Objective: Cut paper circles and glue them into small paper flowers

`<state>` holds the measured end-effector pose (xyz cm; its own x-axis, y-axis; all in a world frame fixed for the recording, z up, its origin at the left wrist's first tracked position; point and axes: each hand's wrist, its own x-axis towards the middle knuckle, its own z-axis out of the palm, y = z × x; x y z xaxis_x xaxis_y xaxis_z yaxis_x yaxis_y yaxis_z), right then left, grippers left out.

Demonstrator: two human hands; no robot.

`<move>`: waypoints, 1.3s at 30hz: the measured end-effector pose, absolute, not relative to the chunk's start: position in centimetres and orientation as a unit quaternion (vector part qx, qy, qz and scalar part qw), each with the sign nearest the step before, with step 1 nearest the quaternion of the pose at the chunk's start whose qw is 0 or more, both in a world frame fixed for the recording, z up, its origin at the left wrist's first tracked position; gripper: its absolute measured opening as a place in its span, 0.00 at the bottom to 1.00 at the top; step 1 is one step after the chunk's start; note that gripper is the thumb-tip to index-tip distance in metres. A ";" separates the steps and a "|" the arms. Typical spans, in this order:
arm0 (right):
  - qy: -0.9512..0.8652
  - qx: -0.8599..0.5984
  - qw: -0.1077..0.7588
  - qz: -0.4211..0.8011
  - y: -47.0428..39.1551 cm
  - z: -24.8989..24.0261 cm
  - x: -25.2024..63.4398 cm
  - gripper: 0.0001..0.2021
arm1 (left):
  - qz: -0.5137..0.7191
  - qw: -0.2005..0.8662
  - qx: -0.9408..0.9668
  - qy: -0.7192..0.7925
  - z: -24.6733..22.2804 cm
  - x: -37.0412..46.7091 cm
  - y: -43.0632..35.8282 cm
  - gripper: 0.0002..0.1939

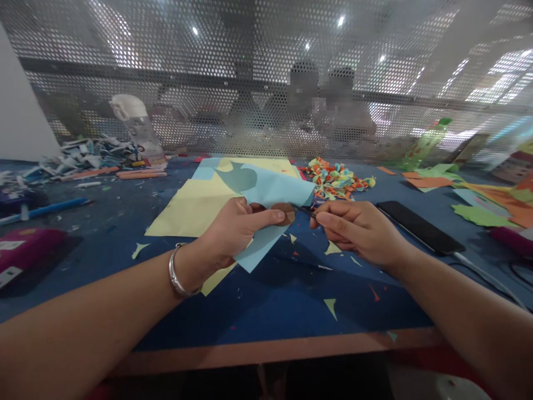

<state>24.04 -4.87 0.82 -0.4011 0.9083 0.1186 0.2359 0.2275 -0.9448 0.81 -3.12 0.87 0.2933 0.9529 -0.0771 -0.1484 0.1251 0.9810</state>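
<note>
My left hand (233,230) pinches a light blue paper sheet (275,191) together with a small round brown paper piece (285,213) between thumb and fingers, lifted a little above the table. A silver bracelet (177,272) circles that wrist. My right hand (358,230) is closed around small scissors (308,210), whose dark tips touch the brown piece's right edge. Under the blue sheet lies a yellow paper sheet (194,208), flat on the blue table mat (270,300).
A black phone (418,226) lies just right of my right hand. A pile of colourful paper scraps (335,178) sits behind it. Orange and green paper cuttings (478,200) cover the right side. A white bottle (139,130) and clutter stand far left. A perforated metal screen (266,78) backs the table, with people behind it.
</note>
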 end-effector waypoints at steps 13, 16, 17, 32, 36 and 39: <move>-0.726 -0.442 0.337 0.405 -4.9 1.0 24.0 0.20 | 0.431 0.595 0.558 0.386 0.9 0.4 -2.6 0.14; -0.726 -0.443 0.334 0.405 -4.8 0.9 24.1 0.20 | 0.418 0.581 0.577 0.393 0.7 0.1 -2.4 0.13; -0.725 -0.442 0.334 0.410 -4.8 0.8 24.1 0.20 | 0.412 0.572 0.583 0.404 0.7 0.1 -2.3 0.14; -0.729 -0.447 0.317 0.410 -4.8 1.0 24.0 0.21 | 0.370 0.601 0.596 0.384 1.0 0.0 -2.3 0.02; -0.730 -0.455 0.309 0.406 -4.7 0.8 24.0 0.21 | 0.353 0.603 0.609 0.376 1.0 0.0 -2.2 0.02; -0.729 -0.459 0.304 0.407 -4.7 0.8 24.0 0.20 | 0.352 0.598 0.628 0.353 1.1 0.0 -2.1 0.03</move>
<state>24.02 -4.72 0.79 -0.3939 0.9165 0.0695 0.4219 0.2475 -0.8722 -0.05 -2.14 1.08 0.5030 0.8640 0.0214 0.0215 -0.0372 0.9991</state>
